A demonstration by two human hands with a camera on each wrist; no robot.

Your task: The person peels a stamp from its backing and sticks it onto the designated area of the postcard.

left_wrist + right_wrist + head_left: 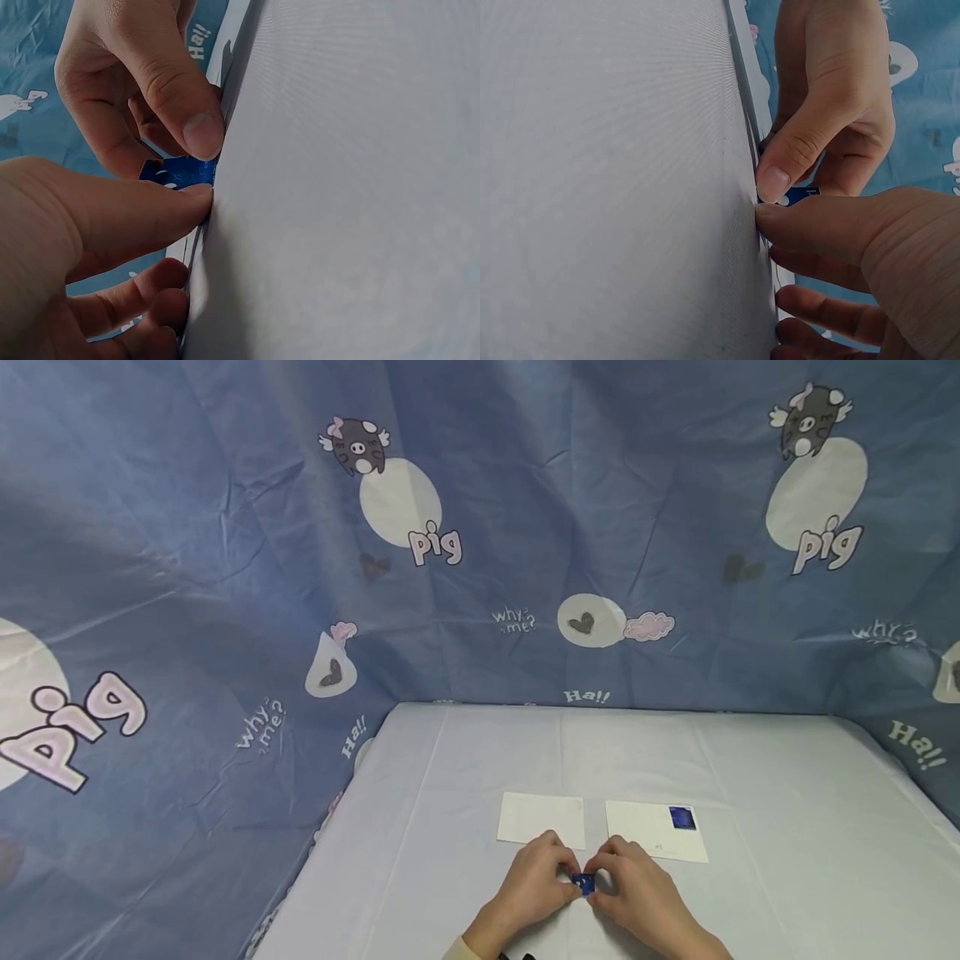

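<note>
A small dark blue stamp (584, 884) with white marks is held between both hands, low over the white table near its front side. My left hand (531, 878) pinches its left edge with thumb and fingers. From the other side my right hand (637, 889) pinches the right edge. In the left wrist view, the stamp (180, 172) shows a toothed border and stands slightly raised between the two thumbs. The right wrist view has both thumb tips close together at the stamp (802, 195), with part of it hidden behind them.
Just beyond the hands lie two white envelopes or cards side by side: a plain left one (542, 818) and a right one (637, 827) with a blue stamp (682, 817) at its upper right corner. Behind the white-covered table (780, 777) hangs a blue printed cloth (510, 485).
</note>
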